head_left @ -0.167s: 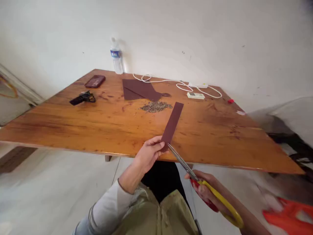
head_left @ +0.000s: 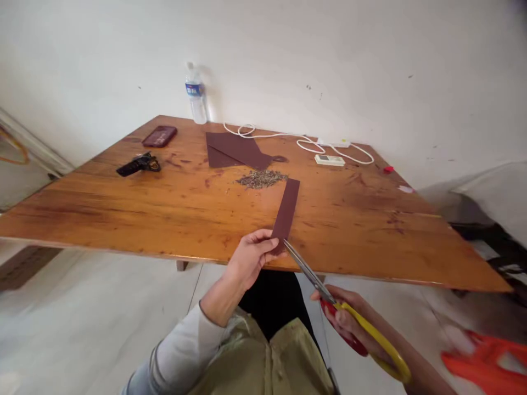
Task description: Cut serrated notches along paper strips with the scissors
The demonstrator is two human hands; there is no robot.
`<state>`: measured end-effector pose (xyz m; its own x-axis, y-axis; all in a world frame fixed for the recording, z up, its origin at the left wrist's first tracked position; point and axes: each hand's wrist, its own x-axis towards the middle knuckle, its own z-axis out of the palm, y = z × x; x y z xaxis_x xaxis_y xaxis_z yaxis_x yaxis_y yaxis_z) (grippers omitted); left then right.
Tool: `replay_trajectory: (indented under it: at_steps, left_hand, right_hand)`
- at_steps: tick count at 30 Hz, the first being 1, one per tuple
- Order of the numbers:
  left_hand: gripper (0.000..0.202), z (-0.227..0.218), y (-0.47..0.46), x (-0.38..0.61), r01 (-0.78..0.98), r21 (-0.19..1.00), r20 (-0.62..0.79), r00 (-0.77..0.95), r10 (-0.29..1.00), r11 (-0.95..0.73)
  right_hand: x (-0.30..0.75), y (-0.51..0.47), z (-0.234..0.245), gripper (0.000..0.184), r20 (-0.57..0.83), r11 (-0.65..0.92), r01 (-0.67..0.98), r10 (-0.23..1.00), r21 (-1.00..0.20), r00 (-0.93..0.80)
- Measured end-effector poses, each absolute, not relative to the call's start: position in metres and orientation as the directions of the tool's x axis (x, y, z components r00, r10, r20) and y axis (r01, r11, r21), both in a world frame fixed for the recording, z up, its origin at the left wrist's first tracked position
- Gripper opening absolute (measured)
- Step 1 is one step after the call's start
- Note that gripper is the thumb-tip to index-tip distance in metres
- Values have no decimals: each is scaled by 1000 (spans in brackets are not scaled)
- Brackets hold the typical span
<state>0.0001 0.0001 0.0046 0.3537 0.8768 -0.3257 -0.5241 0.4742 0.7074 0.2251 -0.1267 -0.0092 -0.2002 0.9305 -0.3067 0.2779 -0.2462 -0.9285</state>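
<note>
My left hand (head_left: 251,258) pinches the near end of a long dark maroon paper strip (head_left: 286,211), which stands out over the front edge of the wooden table (head_left: 123,203). My right hand (head_left: 349,321) grips yellow and red scissors (head_left: 329,299); their blade tips touch the strip right beside my left thumb. Farther back on the table lie larger maroon sheets (head_left: 236,151) and a small heap of fine cuttings (head_left: 261,178).
At the back stand a water bottle (head_left: 196,93), a white cable (head_left: 296,140) with a small white device (head_left: 329,160), a dark red case (head_left: 160,136) and a black object (head_left: 138,164). An orange thing (head_left: 489,362) lies on the floor at right.
The strip has tilted a little to the left and looks shorter at its far end. Both hands stay almost where they were.
</note>
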Motion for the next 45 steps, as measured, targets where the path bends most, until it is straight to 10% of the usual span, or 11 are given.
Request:
replay_trajectory:
  at_steps: [27, 45]
  left_hand:
    - [26, 8, 1, 2, -542, 700, -343, 317, 884, 466]
    - [24, 8, -1, 3, -559, 684, -355, 306, 883, 469]
  right_hand:
    - [224, -121, 11, 52, -412, -322, 350, 883, -880, -223]
    - [222, -126, -35, 74, -241, -186, 320, 960, -929, -142]
